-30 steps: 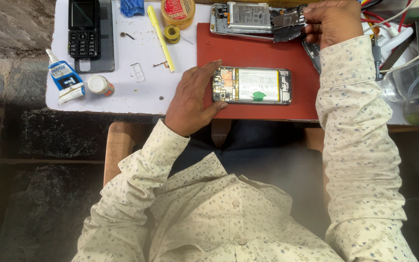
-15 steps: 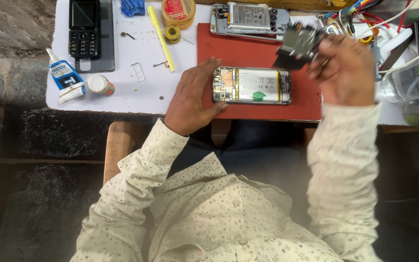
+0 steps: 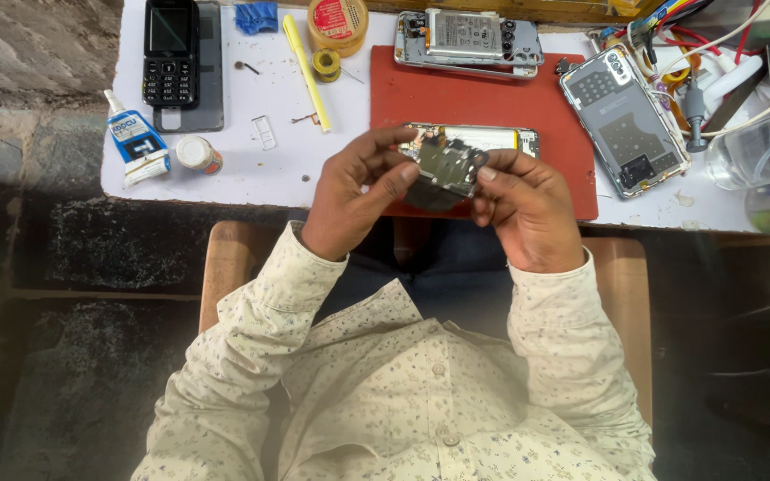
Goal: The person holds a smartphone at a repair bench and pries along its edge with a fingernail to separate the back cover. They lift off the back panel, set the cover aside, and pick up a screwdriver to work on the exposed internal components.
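Both hands hold one small grey metal phone part [image 3: 446, 167] above the near edge of the red mat [image 3: 483, 102]. My left hand [image 3: 356, 198] pinches its left side with thumb and fingers. My right hand [image 3: 522, 207] grips its right side. Behind the part, an opened phone [image 3: 496, 137] lies on the mat, mostly hidden by my hands. A second opened phone with its battery showing [image 3: 467, 39] rests at the mat's far edge.
A transparent phone back cover [image 3: 624, 119] lies right of the mat. On the white table [image 3: 251, 169] sit a black keypad phone [image 3: 170, 52], a glue tube [image 3: 136, 138], a small jar [image 3: 197, 153], a yellow pen [image 3: 306, 59], solder items [image 3: 335, 22] and cables [image 3: 706, 53].
My right hand came from the far right of the mat toward me with the metal part. My left hand left the opened phone and took hold of the part too.
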`<state>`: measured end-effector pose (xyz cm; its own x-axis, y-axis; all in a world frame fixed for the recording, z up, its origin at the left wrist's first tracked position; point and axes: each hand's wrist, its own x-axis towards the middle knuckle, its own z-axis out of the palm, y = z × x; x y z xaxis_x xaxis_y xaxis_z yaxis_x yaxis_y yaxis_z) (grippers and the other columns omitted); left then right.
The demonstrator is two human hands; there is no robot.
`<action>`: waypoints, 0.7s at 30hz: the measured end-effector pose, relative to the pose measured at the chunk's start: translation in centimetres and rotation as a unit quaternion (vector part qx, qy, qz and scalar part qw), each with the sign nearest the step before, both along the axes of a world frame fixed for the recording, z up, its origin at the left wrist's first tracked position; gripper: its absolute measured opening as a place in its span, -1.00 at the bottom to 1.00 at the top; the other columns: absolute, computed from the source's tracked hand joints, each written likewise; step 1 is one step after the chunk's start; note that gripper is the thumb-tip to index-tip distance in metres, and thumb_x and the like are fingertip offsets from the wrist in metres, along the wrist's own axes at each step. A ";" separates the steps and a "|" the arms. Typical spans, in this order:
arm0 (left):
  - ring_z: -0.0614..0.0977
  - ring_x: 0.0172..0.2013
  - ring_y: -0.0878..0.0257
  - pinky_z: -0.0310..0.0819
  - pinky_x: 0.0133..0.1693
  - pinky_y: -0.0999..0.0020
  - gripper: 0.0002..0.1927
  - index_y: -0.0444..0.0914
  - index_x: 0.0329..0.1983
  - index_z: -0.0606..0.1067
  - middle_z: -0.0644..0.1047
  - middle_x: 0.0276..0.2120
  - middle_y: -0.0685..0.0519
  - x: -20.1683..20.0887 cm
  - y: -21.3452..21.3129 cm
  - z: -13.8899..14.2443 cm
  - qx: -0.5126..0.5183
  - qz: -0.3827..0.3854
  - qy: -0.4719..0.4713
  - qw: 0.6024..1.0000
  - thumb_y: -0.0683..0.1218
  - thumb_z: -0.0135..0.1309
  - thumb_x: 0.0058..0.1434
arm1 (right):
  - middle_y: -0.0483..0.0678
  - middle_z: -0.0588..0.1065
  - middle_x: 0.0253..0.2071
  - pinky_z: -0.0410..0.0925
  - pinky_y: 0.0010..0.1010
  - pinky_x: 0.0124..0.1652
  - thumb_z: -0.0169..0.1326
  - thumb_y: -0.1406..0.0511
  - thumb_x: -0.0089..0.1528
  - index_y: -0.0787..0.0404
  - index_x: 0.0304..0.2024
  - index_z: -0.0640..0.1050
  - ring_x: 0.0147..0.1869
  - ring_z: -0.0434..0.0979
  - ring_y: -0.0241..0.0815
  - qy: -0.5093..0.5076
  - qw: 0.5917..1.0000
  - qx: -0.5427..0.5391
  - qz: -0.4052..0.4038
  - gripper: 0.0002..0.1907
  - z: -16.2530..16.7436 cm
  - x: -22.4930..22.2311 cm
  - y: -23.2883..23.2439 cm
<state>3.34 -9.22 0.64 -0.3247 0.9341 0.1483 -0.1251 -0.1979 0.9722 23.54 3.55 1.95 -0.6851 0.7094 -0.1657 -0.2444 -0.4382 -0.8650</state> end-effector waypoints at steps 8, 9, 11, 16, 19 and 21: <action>0.68 -0.26 0.33 0.63 -0.22 0.47 -0.75 -0.42 0.00 0.46 0.66 -0.23 -0.06 0.7 0.1 -0.3 -0.024 0.008 -0.136 0.990 -0.21 0.17 0.33 | -0.02 0.60 -0.25 0.41 -0.49 -0.30 0.15 0.38 0.30 0.34 -0.06 0.61 -0.29 0.58 -0.28 0.019 1.000 0.009 -0.016 -0.82 0.4 -0.6 -1.7; 0.68 -0.27 0.33 0.64 -0.24 0.46 -0.78 -0.39 -0.04 0.45 0.66 -0.23 -0.06 1.0 0.1 -0.3 -0.020 0.018 -0.160 0.987 -0.21 0.17 0.31 | -0.01 0.61 -0.24 0.42 -0.48 -0.28 0.14 0.38 0.29 0.33 -0.05 0.61 -0.27 0.60 -0.27 0.027 0.999 0.011 -0.017 -0.80 0.3 -0.7 -2.1; 0.68 -0.32 0.31 0.64 -0.28 0.45 -0.81 -0.36 -0.09 0.45 0.66 -0.26 -0.06 1.6 0.1 -0.2 -0.020 0.035 -0.187 0.981 -0.21 0.19 0.30 | -0.01 0.61 -0.22 0.41 -0.46 -0.25 0.16 0.40 0.28 0.34 -0.05 0.61 -0.25 0.58 -0.27 0.027 0.999 0.029 -0.011 -0.81 0.2 -1.0 -2.9; 0.70 -0.37 0.28 0.63 -0.29 0.44 -0.79 -0.35 -0.15 0.46 0.66 -0.32 -0.08 2.6 -0.3 0.0 -0.041 0.050 -0.212 0.975 -0.15 0.22 0.31 | -0.04 0.61 -0.22 0.37 -0.47 -0.26 0.21 0.45 0.28 0.33 -0.11 0.61 -0.26 0.52 -0.31 0.017 0.997 0.062 -0.030 -0.87 -0.5 -1.5 -4.0; 0.69 -0.40 0.30 0.60 -0.32 0.46 -0.80 -0.33 -0.18 0.49 0.66 -0.32 -0.04 3.2 -0.3 -0.2 -0.084 0.047 -0.214 0.972 -0.10 0.19 0.29 | -0.05 0.61 -0.23 0.36 -0.49 -0.25 0.22 0.44 0.29 0.32 -0.14 0.61 -0.26 0.50 -0.33 0.012 0.995 0.075 -0.060 -0.91 -0.7 -1.7 -3.9; 0.68 -0.38 0.29 0.58 -0.29 0.45 -0.79 -0.36 -0.19 0.51 0.66 -0.35 -0.07 3.2 -0.2 -0.5 -0.094 0.043 -0.185 0.977 -0.10 0.20 0.32 | -0.06 0.61 -0.24 0.35 -0.51 -0.25 0.22 0.44 0.29 0.31 -0.15 0.61 -0.26 0.50 -0.35 0.006 0.994 0.083 -0.074 -0.92 -0.7 -1.7 -3.8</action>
